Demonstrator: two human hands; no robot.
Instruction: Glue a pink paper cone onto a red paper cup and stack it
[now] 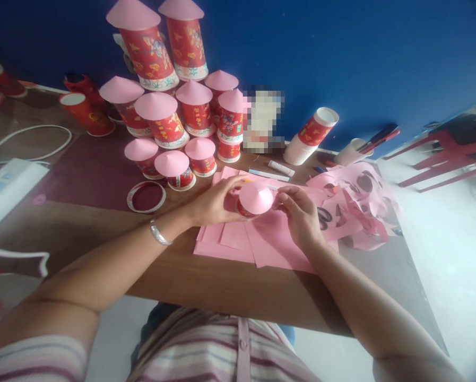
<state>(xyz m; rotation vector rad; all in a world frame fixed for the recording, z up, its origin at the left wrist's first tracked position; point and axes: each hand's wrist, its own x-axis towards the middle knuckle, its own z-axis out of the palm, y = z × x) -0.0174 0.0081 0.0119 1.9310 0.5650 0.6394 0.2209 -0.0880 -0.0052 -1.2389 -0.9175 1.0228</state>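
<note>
A small red paper tower point(246, 211) with a pink paper cone roof point(257, 197) is held above pink sheets point(238, 236). My left hand point(217, 204), a silver bracelet on its wrist, is wrapped round it from the left. The fingers of my right hand point(301, 212) are pinched together at the right edge of the cone. Whether they grip the rim or something small there, I cannot make out. Right of that hand, a pair of scissors point(324, 216) lies with its dark handles showing, partly covered by pink paper.
Several finished cone-roofed towers point(158, 122) stand stacked at the back left. Near them lies a white ring point(146, 197). A glue stick point(281, 168), a red-and-white tube point(311, 135) and a pen cup point(353, 151) line the blue wall. Pink scraps point(365, 201) cover the right side.
</note>
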